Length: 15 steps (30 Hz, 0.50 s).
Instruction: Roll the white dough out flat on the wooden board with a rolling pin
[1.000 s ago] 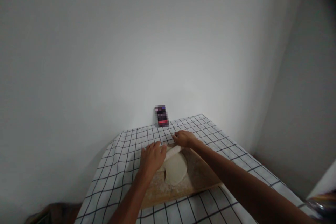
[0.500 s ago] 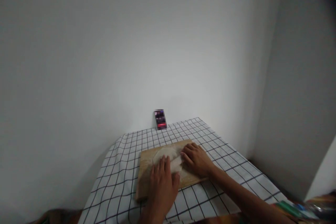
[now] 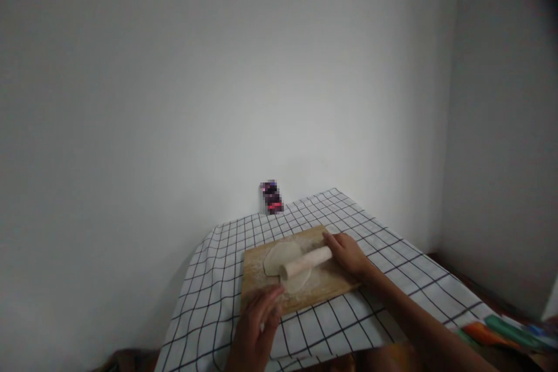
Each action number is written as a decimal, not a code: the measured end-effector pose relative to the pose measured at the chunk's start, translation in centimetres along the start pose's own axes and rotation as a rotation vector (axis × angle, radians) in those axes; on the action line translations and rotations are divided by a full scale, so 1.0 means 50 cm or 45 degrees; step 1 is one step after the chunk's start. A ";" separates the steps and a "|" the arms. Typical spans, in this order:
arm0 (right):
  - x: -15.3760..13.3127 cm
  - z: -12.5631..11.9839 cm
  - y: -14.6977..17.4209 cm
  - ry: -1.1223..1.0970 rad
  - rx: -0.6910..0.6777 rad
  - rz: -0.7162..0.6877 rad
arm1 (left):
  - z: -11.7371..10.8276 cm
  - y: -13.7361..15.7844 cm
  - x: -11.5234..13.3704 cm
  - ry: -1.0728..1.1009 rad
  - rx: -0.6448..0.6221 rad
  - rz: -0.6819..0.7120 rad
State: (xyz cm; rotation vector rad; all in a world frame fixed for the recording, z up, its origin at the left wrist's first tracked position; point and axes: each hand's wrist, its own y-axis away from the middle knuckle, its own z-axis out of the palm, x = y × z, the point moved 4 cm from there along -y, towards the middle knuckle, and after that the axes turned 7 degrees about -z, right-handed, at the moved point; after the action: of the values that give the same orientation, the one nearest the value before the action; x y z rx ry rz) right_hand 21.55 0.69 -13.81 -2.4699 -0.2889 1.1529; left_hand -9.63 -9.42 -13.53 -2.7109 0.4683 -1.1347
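Observation:
A pale rolling pin (image 3: 307, 263) lies slantwise across a flat, roundish sheet of dough (image 3: 279, 256). My right hand (image 3: 347, 253) is closed around the pin's right end. The pin's left end is free. Beside the dough's near left edge is my left hand (image 3: 260, 319), fingers stretched out and no object in it; whether its fingertips touch the dough I cannot tell. Under the dough is a flour-dusted wooden board (image 3: 253, 282).
A white tablecloth with a dark grid (image 3: 204, 296) covers the table, which stands against a pale wall (image 3: 279, 70). A blurred, phone-like dark object (image 3: 272, 197) leans at the back. Green and orange items (image 3: 501, 331) lie at the lower right.
My left hand has drawn back from the dough toward the near left. My right hand has shifted to the pin's right end, and the pin and more of the dough now show.

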 end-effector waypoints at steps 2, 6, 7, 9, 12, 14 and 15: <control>0.013 -0.013 0.007 -0.226 0.112 0.070 | 0.018 -0.015 0.028 -0.122 0.038 0.044; 0.014 -0.031 0.016 -0.544 0.210 0.166 | 0.069 -0.082 0.102 -0.350 0.072 0.077; 0.011 -0.032 0.017 -0.563 0.199 0.171 | 0.084 -0.102 0.120 -0.422 0.062 0.084; 0.006 -0.032 0.017 -0.585 0.171 0.170 | 0.111 -0.140 0.143 -0.541 0.067 0.020; 0.002 -0.031 0.017 -0.618 0.144 0.165 | 0.149 -0.182 0.158 -0.615 -0.008 -0.013; 0.002 -0.032 0.017 -0.631 0.153 0.168 | 0.165 -0.194 0.151 -0.646 -0.046 0.008; 0.002 -0.032 0.017 -0.635 0.152 0.169 | 0.169 -0.196 0.144 -0.659 -0.051 0.027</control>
State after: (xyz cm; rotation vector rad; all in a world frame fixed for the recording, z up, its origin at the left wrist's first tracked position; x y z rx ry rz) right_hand 22.89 -0.47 -13.33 -2.0942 -0.1864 1.7823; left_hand 3.36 -2.47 -11.97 -2.8706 0.4340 -0.3859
